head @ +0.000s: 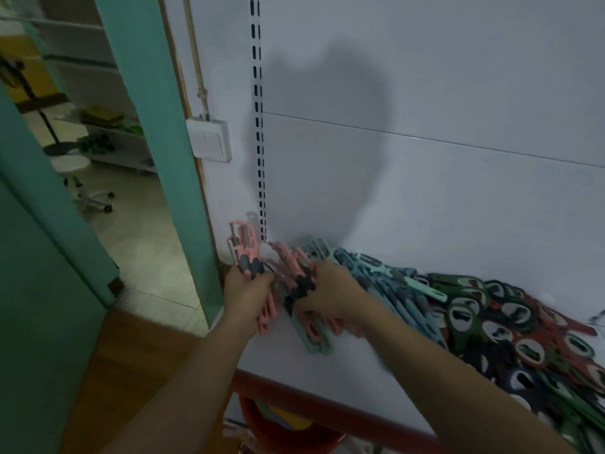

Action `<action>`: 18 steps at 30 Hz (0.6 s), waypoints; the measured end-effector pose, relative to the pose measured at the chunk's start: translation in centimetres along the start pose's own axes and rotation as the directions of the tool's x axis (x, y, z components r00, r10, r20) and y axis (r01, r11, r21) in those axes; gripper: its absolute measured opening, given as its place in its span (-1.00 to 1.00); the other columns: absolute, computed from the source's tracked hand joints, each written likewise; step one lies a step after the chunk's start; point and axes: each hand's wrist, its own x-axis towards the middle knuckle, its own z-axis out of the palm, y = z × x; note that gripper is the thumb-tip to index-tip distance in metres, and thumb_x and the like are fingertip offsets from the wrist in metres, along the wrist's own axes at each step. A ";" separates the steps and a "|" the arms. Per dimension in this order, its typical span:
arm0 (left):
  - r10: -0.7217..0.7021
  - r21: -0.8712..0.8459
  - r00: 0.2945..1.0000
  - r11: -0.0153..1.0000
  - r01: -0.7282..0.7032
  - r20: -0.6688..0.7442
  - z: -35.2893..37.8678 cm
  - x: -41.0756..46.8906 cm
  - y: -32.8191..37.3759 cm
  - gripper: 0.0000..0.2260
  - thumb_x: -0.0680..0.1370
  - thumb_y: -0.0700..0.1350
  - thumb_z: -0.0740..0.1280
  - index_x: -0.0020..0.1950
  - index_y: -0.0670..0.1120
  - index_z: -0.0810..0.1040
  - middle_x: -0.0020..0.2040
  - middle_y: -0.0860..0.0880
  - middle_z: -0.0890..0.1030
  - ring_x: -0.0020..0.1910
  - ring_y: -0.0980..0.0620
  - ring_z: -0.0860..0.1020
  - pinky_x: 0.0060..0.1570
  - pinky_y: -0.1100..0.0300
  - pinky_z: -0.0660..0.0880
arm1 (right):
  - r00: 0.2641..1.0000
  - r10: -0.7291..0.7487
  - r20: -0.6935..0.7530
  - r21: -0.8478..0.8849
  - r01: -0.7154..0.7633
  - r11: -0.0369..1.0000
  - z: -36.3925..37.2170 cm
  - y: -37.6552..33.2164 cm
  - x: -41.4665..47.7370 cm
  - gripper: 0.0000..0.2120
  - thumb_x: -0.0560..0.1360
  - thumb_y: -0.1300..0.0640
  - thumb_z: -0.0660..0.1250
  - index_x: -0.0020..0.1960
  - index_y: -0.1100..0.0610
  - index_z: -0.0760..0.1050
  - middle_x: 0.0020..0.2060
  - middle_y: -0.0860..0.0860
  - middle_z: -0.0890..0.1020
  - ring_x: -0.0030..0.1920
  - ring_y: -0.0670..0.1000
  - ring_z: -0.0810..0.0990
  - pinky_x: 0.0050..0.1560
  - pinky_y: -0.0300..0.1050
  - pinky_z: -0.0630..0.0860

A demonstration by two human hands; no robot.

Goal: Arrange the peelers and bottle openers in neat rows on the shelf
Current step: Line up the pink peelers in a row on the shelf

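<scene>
My left hand (248, 294) grips a bundle of pink peelers (244, 253) upright, probably to keep them aligned, while my right hand (332, 290) clutches loose pink peelers (288, 262) just beside it.

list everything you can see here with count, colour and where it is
shelf: one, white, red front edge
pink peeler bundle: several, pink with dark grips, held upright at the shelf's left end
loose pink peelers: several, pink, lying at the shelf's left end
blue peelers: many, light blue and teal, row right of the pink ones
bottle openers: many, green, red, dark, heap at the right
slotted upright: one, white, back panel
wall switch: one, white, left of upright
stool: one, white, beyond doorway
left hand: grips the bundle
right hand: on the loose pink peelers, grip blurred
</scene>
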 end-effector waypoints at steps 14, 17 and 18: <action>0.177 -0.357 0.982 0.915 -0.189 -0.067 -0.1 -2.0 2.9 -0.81 0.53 -0.26 0.45 -0.05 0.02 0.54 -0.41 -0.03 0.63 -0.49 0.03 0.61 -0.49 0.12 0.55 | 0.976 0.209 -0.065 0.379 -0.170 0.910 -2.0 0.4 -1.5 -0.81 0.37 0.08 0.48 -0.31 0.11 0.51 -0.48 -0.03 0.58 -0.51 -0.11 0.53 -0.50 -0.27 0.45; 0.220 -0.323 0.974 0.927 -0.192 0.051 3.4 -3.2 3.2 -0.88 0.56 -0.23 0.43 -0.03 -0.04 0.54 -0.41 -0.05 0.61 -0.47 -0.02 0.60 -0.40 0.04 0.54 | 0.952 0.300 -0.058 0.745 -0.159 0.648 -5.1 3.0 -3.5 -0.98 0.48 0.27 0.38 -0.10 0.20 0.55 -0.41 0.04 0.62 -0.42 0.00 0.60 -0.39 -0.17 0.53; 0.237 -0.317 0.967 0.927 -0.198 0.091 4.7 -3.8 3.3 -0.88 0.57 -0.23 0.42 0.01 -0.04 0.54 -0.38 -0.06 0.62 -0.42 -0.04 0.62 -0.36 0.02 0.58 | 0.944 0.327 -0.036 0.832 -0.153 0.533 -6.1 4.0 -4.4 -0.91 0.53 0.32 0.33 0.03 0.24 0.53 -0.32 0.11 0.63 -0.35 0.06 0.62 -0.34 -0.10 0.58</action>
